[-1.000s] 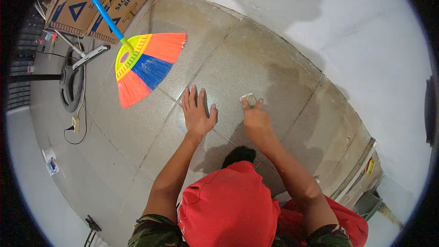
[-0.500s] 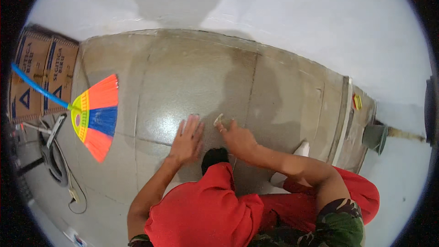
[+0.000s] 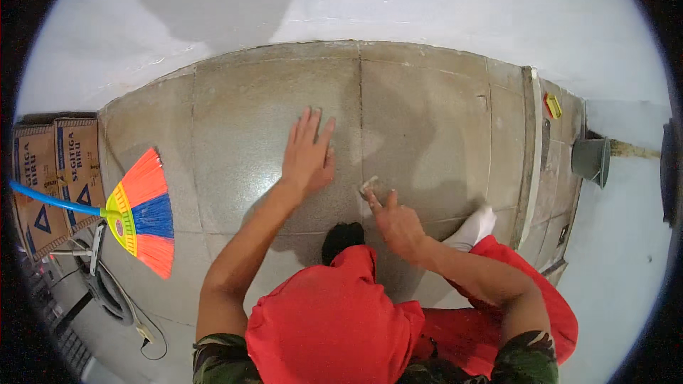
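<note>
My right hand (image 3: 400,224) is closed on a small pale flat tool (image 3: 368,185), its index finger stretched along it. The tool's end rests at the dark joint between two floor tiles; its exact kind is too small to make out. Farther out and to the left, my left hand (image 3: 307,153) reaches over a large grey-beige tile (image 3: 249,114) with its fingers spread. It holds nothing; whether the palm touches the tile I cannot tell.
A broom (image 3: 142,217) with orange and blue bristles stands at left, before cardboard boxes (image 3: 60,171) and a cable (image 3: 131,299). My dark-covered foot (image 3: 341,240) and white-socked foot (image 3: 475,229) flank my right hand. At right are a raised strip (image 3: 530,149), a yellow-red object (image 3: 553,106) and a bucket (image 3: 591,161).
My left hand has slid farther forward over the tile, toward the wall. My right hand has brought the pale tool rightward to the tile joint. The whole view has shifted.
</note>
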`<state>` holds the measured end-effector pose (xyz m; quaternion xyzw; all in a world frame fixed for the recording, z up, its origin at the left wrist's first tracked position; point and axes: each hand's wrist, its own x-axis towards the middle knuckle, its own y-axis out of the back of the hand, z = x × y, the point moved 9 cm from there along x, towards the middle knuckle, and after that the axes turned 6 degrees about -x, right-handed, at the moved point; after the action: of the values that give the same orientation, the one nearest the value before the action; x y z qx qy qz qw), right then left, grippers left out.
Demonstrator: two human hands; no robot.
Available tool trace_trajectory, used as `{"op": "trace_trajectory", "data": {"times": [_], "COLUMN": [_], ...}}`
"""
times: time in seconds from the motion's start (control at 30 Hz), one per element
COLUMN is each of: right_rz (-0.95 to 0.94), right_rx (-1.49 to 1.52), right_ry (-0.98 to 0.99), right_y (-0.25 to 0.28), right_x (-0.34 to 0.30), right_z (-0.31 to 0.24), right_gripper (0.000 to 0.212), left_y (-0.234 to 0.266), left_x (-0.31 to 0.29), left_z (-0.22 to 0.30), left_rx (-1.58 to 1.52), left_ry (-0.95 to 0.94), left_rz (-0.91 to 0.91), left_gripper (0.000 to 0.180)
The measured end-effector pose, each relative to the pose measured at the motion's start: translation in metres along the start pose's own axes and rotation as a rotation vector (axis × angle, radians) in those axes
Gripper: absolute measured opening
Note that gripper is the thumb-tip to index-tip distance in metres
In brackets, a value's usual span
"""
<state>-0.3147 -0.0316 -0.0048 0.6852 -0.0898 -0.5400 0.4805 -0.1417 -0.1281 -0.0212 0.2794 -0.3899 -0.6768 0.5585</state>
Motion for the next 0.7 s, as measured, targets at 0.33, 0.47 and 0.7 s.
{"op": "trace_trajectory", "data": {"times": [0.33, 0.47, 0.7], "right_rz": [0.156, 0.223, 0.201], "right_rx": [-0.02, 0.046, 0.011], "right_ry": [-0.179, -0.178, -0.149], "right_y": [-0.006, -0.004, -0.004], "right_x": [0.002, 0.006, 0.008], "right_z": [-0.016, -0.004, -0.004], "right_gripper": [0.06, 0.06, 0.061], "left_y": [-0.014, -0.015, -0.02], "left_x": [-0.011, -0.017, -0.088], "left_z": [0.004, 0.004, 0.043], "left_rx": [-0.056, -0.109, -0.192], "left_ry": [0.03, 0.017, -0.015], "left_rz": [0.049, 0.077, 0.107], "left_gripper": [0.054, 0.052, 0.052]}}
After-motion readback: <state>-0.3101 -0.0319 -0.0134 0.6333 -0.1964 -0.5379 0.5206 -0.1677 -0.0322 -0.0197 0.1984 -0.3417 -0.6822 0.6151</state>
